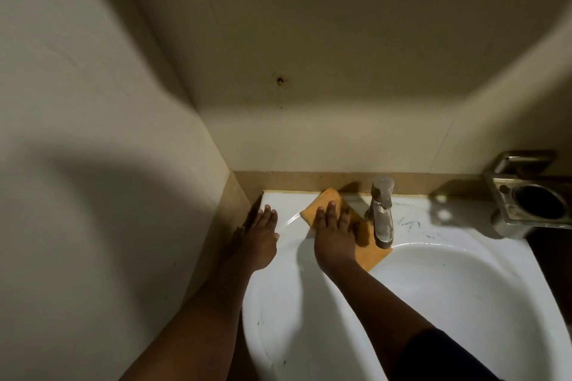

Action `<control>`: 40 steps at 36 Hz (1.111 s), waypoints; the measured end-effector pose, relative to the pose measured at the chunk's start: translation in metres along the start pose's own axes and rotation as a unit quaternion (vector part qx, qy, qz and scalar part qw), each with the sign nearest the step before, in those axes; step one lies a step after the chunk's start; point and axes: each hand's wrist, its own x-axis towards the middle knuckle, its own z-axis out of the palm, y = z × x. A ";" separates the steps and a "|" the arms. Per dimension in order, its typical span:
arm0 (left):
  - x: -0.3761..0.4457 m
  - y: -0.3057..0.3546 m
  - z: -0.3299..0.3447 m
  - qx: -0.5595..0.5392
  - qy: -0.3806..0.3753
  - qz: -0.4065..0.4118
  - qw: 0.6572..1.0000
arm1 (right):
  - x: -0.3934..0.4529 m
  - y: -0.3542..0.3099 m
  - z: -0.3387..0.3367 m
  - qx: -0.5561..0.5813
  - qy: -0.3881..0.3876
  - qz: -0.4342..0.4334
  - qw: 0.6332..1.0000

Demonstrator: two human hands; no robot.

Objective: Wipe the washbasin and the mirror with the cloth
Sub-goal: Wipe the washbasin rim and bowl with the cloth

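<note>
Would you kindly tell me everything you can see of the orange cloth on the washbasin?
The cloth is orange-yellow, soft-looking and roughly rectangular, with one far corner apparently folded over. It lies flat on the back left ledge of the white washbasin, slanting from the rear edge towards the bowl, just left of the metal tap, whose base it reaches. The right hand presses on its middle with straight, spread fingers, hiding part of it. The left hand rests on the ledge beside it, not touching.

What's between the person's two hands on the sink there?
Only bare white washbasin rim in the head view. The left hand rests flat by the wall; the right hand presses the orange cloth beside the tap.
</note>
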 end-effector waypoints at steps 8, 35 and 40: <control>0.001 -0.008 -0.001 -0.014 -0.011 0.009 1.000 | -0.007 -0.012 0.010 -0.050 -0.004 -0.101 0.994; -0.010 0.005 -0.007 -0.097 -0.016 -0.010 0.995 | -0.006 -0.013 0.010 -0.043 -0.001 -0.119 0.992; -0.012 0.000 -0.009 -0.107 -0.008 -0.002 0.994 | 0.003 0.002 0.001 -0.026 0.011 -0.054 0.998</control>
